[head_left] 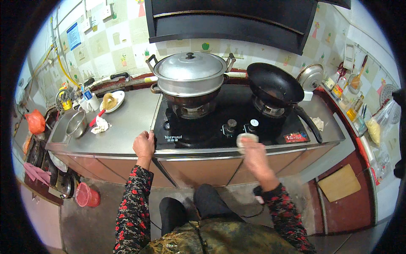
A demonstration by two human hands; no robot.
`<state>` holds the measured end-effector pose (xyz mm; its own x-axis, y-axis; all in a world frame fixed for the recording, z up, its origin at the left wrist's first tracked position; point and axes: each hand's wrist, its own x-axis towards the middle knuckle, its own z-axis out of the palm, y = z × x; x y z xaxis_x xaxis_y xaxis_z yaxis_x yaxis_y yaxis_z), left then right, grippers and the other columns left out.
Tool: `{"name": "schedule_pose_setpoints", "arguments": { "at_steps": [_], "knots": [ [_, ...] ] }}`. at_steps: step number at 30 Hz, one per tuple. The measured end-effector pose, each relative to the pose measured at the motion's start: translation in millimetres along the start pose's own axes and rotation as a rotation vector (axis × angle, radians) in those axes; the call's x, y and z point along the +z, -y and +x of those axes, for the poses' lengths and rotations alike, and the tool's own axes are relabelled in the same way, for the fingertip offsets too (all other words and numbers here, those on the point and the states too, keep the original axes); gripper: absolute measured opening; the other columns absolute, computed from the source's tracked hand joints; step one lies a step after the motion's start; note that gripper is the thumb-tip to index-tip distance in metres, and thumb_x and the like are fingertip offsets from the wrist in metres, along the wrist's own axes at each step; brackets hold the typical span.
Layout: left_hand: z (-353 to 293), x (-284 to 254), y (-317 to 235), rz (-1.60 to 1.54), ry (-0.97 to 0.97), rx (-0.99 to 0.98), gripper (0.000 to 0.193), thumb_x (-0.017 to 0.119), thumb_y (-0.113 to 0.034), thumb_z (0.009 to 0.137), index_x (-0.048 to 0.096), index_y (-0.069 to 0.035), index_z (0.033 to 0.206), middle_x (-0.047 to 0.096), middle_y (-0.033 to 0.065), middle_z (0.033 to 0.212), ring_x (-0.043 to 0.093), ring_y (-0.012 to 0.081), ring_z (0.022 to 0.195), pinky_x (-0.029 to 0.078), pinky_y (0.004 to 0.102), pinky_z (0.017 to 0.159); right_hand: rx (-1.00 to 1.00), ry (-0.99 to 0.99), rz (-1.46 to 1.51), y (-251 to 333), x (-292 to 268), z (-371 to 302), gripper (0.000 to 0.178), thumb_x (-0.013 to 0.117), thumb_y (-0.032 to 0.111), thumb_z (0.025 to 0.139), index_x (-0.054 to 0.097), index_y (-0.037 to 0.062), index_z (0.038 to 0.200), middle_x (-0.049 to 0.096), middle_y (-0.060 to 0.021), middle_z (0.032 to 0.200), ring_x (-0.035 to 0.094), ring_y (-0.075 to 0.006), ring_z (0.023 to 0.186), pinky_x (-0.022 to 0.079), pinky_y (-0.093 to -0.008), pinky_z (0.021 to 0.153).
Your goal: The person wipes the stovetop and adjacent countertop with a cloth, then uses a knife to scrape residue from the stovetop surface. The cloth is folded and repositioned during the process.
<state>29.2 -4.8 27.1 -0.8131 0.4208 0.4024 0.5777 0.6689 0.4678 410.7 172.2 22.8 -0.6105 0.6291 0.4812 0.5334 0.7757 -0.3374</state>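
My right hand (256, 160) is slightly blurred and presses a pale wiping cloth (244, 139) onto the front edge of the black glass gas stove (198, 134), just below its two knobs (253, 123). At the stove's front left corner, my left hand (144, 144) rests on the metal counter edge with its fingers curled; whatever lies under them is hidden. A lidded aluminium steamer pot (190, 70) sits on the left burner. On the right burner a black frying pan (272, 84) tilts, its handle reaching toward the front right.
Left on the steel counter (131, 114) lie a crumpled white cloth (100, 124), a plate with a scrubbing brush (110, 101) and a metal bowl (77, 124). A red basket (87, 195) stands on the floor. Bottles (354, 109) line the right wall below a dark range hood (230, 23).
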Motion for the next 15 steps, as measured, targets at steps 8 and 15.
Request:
{"name": "schedule_pose_setpoints", "arguments": {
  "at_steps": [8,15],
  "knots": [
    [-1.4,-2.0,-3.2,-0.016,-0.019,-0.021,0.041,0.058,-0.042,0.089,0.067,-0.005,0.073,0.067,0.0188,0.073,0.065,0.0393,0.072,0.051,0.0472,0.067,0.215,-0.085,-0.341,-108.0,-63.9,-6.3,0.029,0.058,-0.001,0.079,0.066,-0.0002,0.107,0.067,-0.0215,0.101,0.065,-0.0368,0.095,0.051,-0.0449,0.083],
    [1.0,1.4,-1.3,-0.001,-0.015,-0.018,0.041,0.058,-0.042,0.088,0.067,-0.005,0.074,0.067,0.0184,0.074,0.065,0.0389,0.072,0.051,0.0468,0.067,0.068,-0.231,0.129,-55.4,-65.3,58.4,0.027,0.058,0.005,0.085,0.066,0.0026,0.11,0.067,-0.0199,0.106,0.064,-0.0388,0.097,0.05,-0.0428,0.086]
  ]
}}
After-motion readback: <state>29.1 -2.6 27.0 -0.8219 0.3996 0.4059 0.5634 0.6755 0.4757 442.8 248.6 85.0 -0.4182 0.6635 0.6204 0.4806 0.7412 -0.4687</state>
